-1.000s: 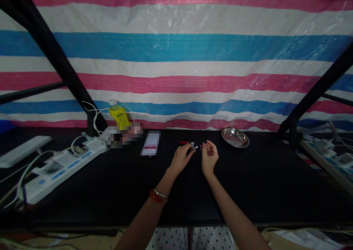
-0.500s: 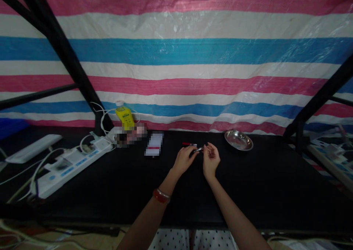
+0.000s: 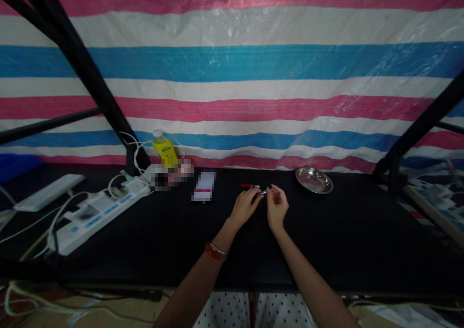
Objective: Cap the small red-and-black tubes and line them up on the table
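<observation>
My left hand (image 3: pixel 243 209) is closed around a small slim cylinder, dark with a shiny silver end (image 3: pixel 264 192). Its exact kind is too small to make out. My right hand (image 3: pixel 277 211) is just beside that silver end, thumb and forefinger pinched together at its tip. Whether a tiny part sits between those fingertips, I cannot see. Right behind my left hand, a thin red stick with a whitish end (image 3: pixel 248 186) lies on the black table (image 3: pixel 232 250).
A shallow round metal dish (image 3: pixel 313 181) stands to the right. On the left are a phone (image 3: pixel 204 186), a yellow bottle (image 3: pixel 165 151) and a white power strip (image 3: pixel 94 219) with cables. Black frame bars (image 3: pixel 87 77) slant up at both sides before a striped sheet (image 3: pixel 253 62).
The silver-ended cylinder is tilted slightly more upward toward my right fingers. Both hands stay almost in place, and the whole view has shifted a little.
</observation>
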Motion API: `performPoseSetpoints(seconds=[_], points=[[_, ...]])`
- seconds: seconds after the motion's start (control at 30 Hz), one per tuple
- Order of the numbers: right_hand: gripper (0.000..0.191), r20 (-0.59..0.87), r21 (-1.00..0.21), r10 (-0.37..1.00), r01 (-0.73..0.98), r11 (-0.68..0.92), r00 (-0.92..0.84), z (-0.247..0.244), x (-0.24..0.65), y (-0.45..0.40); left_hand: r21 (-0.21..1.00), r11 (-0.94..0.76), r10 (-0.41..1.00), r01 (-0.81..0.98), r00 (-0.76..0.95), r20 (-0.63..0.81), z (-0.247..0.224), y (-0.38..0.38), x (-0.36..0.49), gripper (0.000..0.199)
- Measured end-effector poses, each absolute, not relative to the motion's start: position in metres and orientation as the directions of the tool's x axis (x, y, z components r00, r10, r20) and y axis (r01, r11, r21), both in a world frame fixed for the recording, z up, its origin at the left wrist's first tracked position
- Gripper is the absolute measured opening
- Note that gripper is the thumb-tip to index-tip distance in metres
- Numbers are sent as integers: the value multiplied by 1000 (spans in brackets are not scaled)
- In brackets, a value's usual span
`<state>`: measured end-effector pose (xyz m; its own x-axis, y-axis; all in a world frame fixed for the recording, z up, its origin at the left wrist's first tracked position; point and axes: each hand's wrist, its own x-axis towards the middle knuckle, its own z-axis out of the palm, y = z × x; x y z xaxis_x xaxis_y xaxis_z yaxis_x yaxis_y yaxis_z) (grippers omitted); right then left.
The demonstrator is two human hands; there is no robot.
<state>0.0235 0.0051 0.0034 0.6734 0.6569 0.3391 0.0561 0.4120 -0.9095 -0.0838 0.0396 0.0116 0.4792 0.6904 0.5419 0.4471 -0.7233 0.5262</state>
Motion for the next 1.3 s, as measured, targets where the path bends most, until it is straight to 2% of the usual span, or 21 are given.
performPoseSetpoints(seconds=[0.13, 0.23, 0.37, 0.53, 0.83, 1.1, 1.3], points=[[27, 420, -894, 695, 137, 426, 583, -3, 21, 3, 554, -727, 687, 406, 451, 570, 10, 40, -84, 17], [29, 504, -861, 688, 242, 447, 523, -8, 19, 4, 549, -738, 675, 392, 433, 598, 7, 40, -85, 19], [28, 553, -833, 656, 358, 421, 514, -11, 17, 4, 482, -763, 645, 432, 447, 620, 1, 39, -84, 24], [25, 584, -812, 616, 389, 436, 528, -9, 14, 0, 398, -784, 611, 476, 479, 631, -2, 38, -83, 26], [22, 572, -820, 540, 417, 393, 617, -5, 18, 3, 382, -742, 652, 550, 462, 601, -2, 40, -78, 26], [29, 438, -898, 467, 349, 269, 768, -2, 20, 6, 430, -713, 671, 554, 363, 646, -9, 44, -80, 21], [34, 411, -911, 458, 330, 249, 788, -9, 21, 13, 384, -674, 671, 631, 306, 675, -9, 43, -83, 23]])
